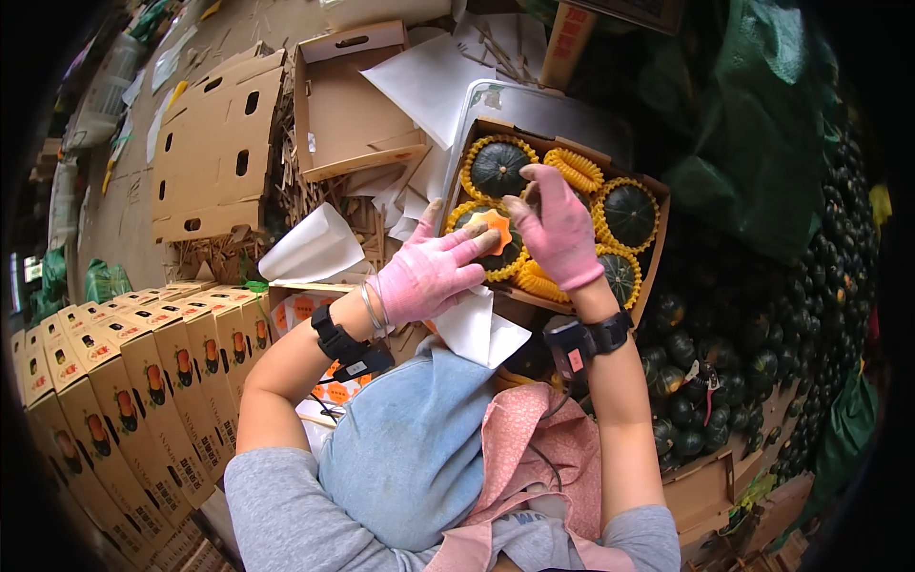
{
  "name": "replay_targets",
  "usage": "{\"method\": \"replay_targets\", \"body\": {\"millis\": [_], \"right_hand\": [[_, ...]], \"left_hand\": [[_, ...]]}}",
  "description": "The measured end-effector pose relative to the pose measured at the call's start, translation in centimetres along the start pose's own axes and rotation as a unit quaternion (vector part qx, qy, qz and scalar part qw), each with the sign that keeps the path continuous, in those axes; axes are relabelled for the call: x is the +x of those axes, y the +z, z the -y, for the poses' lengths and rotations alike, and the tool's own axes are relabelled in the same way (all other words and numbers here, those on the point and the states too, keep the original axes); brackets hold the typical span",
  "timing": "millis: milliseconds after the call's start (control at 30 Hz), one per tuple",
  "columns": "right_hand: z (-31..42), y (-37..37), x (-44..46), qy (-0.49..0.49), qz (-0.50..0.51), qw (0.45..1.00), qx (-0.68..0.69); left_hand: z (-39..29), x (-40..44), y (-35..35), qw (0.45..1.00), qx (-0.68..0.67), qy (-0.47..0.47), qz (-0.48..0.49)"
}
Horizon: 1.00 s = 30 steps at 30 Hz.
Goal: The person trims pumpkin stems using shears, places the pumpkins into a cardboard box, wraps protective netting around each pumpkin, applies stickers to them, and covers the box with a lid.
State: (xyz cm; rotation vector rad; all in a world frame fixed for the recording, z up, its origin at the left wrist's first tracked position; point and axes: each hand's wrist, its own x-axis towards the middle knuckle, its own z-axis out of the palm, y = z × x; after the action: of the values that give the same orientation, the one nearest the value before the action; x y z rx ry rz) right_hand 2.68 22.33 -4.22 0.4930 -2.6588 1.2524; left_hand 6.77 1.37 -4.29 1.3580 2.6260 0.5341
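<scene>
An open cardboard box [656, 257] holds several dark green pumpkins, each ringed by yellow foam netting. My left hand [434, 270], in a pink glove, has its fingers spread over an orange scalloped label [493, 232] on the lower-left pumpkin. Over the middle of the box is my right hand [559, 229], also gloved in pink. Its thumb and forefinger are curved close together, and whether they hold anything is too small to make out. Next to it sits a folded yellow foam net [574, 170]. A pumpkin [630, 215] lies to its right.
Packed cartons [124, 400] stand in rows at the lower left. Flattened cardboard [214, 143] and an empty tray box [348, 105] lie at the upper left. Loose pumpkins [724, 381] are heaped at the right. White paper [481, 329] hangs below the box.
</scene>
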Motion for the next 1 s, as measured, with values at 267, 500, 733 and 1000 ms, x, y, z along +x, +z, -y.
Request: {"method": "replay_targets", "body": {"millis": [267, 500, 733, 1000], "right_hand": [[1.3, -3.1, -8.4, -0.032, 0.063, 0.995, -0.067], [2.8, 0.0, -9.2, -0.026, 0.101, 0.981, -0.163], [2.5, -0.7, -7.1, -0.001, 0.141, 0.971, -0.191], [2.0, 1.3, -8.1, -0.107, 0.050, 0.976, -0.185]], "left_hand": [[0.1, 1.7, 0.2, 0.999, -0.037, -0.011, -0.001], [1.0, 1.2, -0.8, 0.972, -0.159, -0.148, -0.089], [1.0, 5.1, -2.7, 0.967, 0.043, -0.221, 0.120], [2.6, 6.4, -2.6, 0.959, -0.012, -0.237, 0.156]]}}
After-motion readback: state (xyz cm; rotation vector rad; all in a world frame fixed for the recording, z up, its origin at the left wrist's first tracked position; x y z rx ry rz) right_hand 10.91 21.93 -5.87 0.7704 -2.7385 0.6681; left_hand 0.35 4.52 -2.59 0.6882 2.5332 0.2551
